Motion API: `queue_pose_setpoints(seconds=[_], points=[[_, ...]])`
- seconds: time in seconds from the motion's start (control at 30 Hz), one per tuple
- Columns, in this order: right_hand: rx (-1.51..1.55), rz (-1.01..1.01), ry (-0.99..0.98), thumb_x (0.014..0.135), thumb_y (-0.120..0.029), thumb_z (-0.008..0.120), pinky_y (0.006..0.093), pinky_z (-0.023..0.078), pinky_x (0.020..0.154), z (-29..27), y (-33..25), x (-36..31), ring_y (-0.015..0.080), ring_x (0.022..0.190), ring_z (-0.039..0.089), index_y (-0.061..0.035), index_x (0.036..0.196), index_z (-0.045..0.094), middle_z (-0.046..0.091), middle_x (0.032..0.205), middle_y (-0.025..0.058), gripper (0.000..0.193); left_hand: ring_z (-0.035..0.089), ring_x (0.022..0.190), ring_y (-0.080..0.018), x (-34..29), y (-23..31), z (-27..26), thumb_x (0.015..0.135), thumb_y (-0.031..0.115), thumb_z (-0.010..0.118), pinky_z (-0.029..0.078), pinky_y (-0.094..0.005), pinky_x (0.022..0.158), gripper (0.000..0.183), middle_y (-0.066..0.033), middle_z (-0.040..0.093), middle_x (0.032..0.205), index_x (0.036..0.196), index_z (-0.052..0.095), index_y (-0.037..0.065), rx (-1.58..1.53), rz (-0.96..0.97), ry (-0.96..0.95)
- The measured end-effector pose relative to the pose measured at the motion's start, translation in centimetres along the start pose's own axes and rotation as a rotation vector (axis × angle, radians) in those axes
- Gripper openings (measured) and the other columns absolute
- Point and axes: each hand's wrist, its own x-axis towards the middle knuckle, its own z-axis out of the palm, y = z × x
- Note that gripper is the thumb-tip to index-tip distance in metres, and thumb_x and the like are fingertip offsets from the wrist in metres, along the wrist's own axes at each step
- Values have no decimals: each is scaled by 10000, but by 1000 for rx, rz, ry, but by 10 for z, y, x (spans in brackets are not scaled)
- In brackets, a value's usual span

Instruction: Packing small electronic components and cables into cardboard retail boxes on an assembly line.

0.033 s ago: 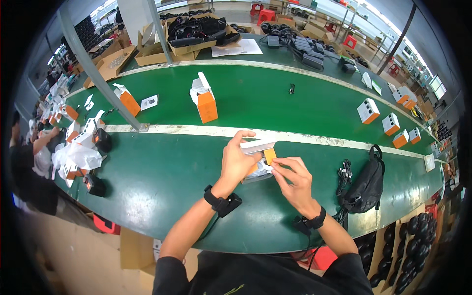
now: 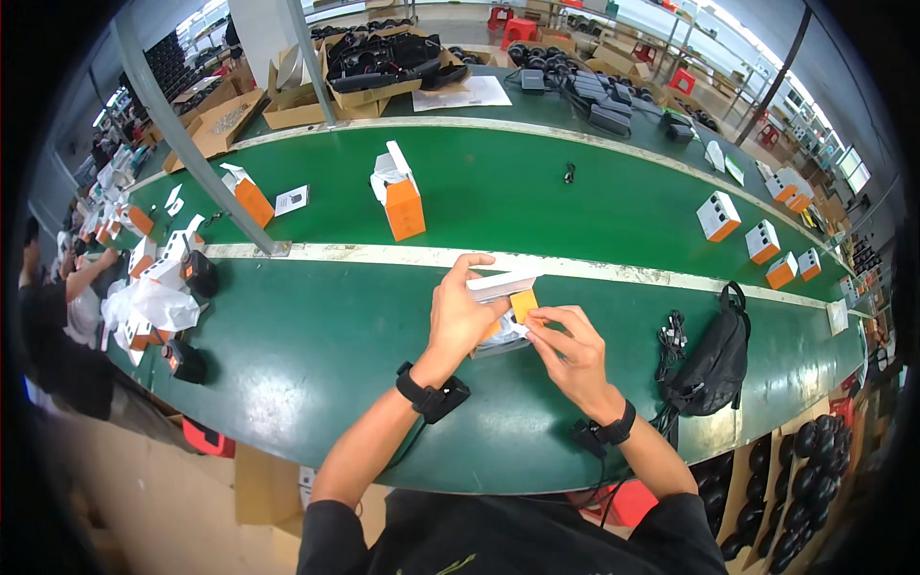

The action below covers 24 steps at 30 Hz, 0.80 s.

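Note:
Just below the pale strip dividing the green bench, my left hand (image 2: 458, 314) is closed round the side of a small orange and white box. Its white lid (image 2: 502, 285) stands raised, and greyish plastic wrapping (image 2: 508, 337) shows in the opening. My right hand (image 2: 572, 353) is closed, thumb and fingers pinched at the lower edge of the box's orange flap (image 2: 524, 305). Whatever lies under the wrapping is hidden. Both wrists wear black straps with small devices attached.
A black pouch (image 2: 711, 359) and a cable bundle (image 2: 672, 335) lie to the right. Beyond the strip stand an open orange box (image 2: 402, 206) and several closed ones (image 2: 719, 217). At left, a metal post (image 2: 196, 134) rises near wrapped boxes (image 2: 153, 302) and a co-worker (image 2: 72, 316).
My right hand has shifted very slightly left, and the orange flap has tilted a little with it. My left hand and the box stay practically where they were.

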Motion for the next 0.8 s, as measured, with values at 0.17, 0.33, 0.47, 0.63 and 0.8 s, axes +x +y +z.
queue_pose_setpoints(seconds=[0.17, 0.33, 0.47, 0.63, 0.8], points=[[99, 129, 16, 898, 16, 864, 355, 610, 713, 6, 1, 4, 259, 850, 746, -19, 1097, 835, 761, 1107, 103, 204, 703, 1035, -156, -18, -10, -9, 912, 1, 850, 584, -331, 990, 552, -31, 697, 1106, 1416, 623, 4, -97, 74, -38], [56, 296, -137, 922, -24, 853, 374, 596, 667, 3, -13, 19, 251, 759, 731, -10, 1044, 826, 710, 1027, 104, 126, 614, 1345, -179, -31, -26, -31, 985, -14, 812, 492, -348, 1174, 683, -91, 630, 1449, 1600, 516, 7, -317, 271, -280], [34, 275, -133, 924, -35, 849, 392, 586, 652, 3, -11, 24, 262, 726, 718, 1, 1016, 816, 691, 1017, 115, 104, 648, 1358, -250, -16, -25, -48, 898, -7, 869, 544, -396, 1150, 508, -126, 702, 1418, 1384, 790, 116, 114, 528, -288], [61, -75, -47, 888, -19, 875, 361, 657, 755, -7, 10, -9, 272, 907, 807, -9, 1077, 809, 700, 1412, 170, 200, 703, 1270, -377, -23, 5, -61, 826, 122, 929, 588, -482, 1077, 417, -163, 737, 1419, 1238, 870, 156, 316, 757, -323], [50, 23, -53, 857, -51, 912, 362, 669, 789, -9, 14, 10, 257, 984, 805, -62, 1247, 815, 754, 1373, 145, 402, 714, 1295, -371, -21, -17, -58, 845, 111, 912, 609, -462, 1055, 379, -141, 757, 1412, 1220, 869, 146, 384, 803, -255]])
